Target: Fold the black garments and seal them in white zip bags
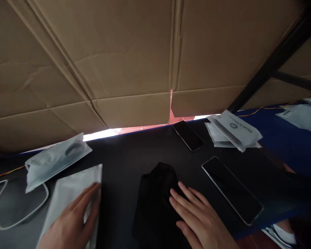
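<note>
A folded black cloth (155, 200) lies on the dark table surface (119, 155). My right hand (197, 214) rests on the cloth's right edge, fingers spread and nothing gripped. To the left, my left hand (75, 214) is on a flat whitish plastic pouch (67, 190); its fingers are close together and bent over the pouch's right side, slightly blurred, and whether they pinch it is unclear. Behind that pouch lies another filled translucent pouch (54, 159).
Two phones, a smaller one (188, 136) and a larger one (232, 190), lie right of the cloth. Printed pouches (233, 129) are behind them. A white cable (0, 214) curves at left. Cardboard (129, 52) stands along the back; a dark bar (264, 76) slants at right.
</note>
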Motion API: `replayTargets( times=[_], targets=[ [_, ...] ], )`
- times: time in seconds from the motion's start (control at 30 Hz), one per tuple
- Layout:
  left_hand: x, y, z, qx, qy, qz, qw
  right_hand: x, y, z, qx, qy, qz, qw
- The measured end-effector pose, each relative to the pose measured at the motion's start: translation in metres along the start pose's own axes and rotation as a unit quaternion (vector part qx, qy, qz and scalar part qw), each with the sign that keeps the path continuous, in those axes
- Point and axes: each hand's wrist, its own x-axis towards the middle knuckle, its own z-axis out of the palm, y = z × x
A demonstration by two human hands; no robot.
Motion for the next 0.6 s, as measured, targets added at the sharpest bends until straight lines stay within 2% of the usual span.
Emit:
replayTargets(
  times=[0.13, 0.2, 0.27, 0.4, 0.5, 0.6],
  targets=[
    [0.002, 0.056, -0.009, -0.046, 0.026, 0.117, 0.992, 0.004, -0.006, 0.001, 0.051, 0.095, 0.048, 0.993],
    [0.005, 0.075, -0.011, -0.041, 0.05, 0.16, 0.985, 0.011, -0.012, 0.002, 0.078, 0.141, 0.051, 0.986],
    [0.009, 0.081, -0.014, -0.044, 0.063, 0.176, 0.981, 0.02, -0.018, 0.003, 0.098, 0.165, 0.039, 0.981],
    [0.012, 0.077, -0.025, -0.119, 0.053, 0.177, 0.976, 0.04, -0.032, 0.006, 0.115, 0.172, 0.024, 0.978],
    [0.008, 0.078, -0.032, -0.146, 0.048, 0.182, 0.971, 0.057, -0.045, 0.013, 0.113, 0.195, 0.008, 0.974],
    [0.001, 0.086, -0.03, -0.151, 0.031, 0.192, 0.969, 0.073, -0.06, 0.023, 0.117, 0.228, 0.004, 0.966]
  ],
)
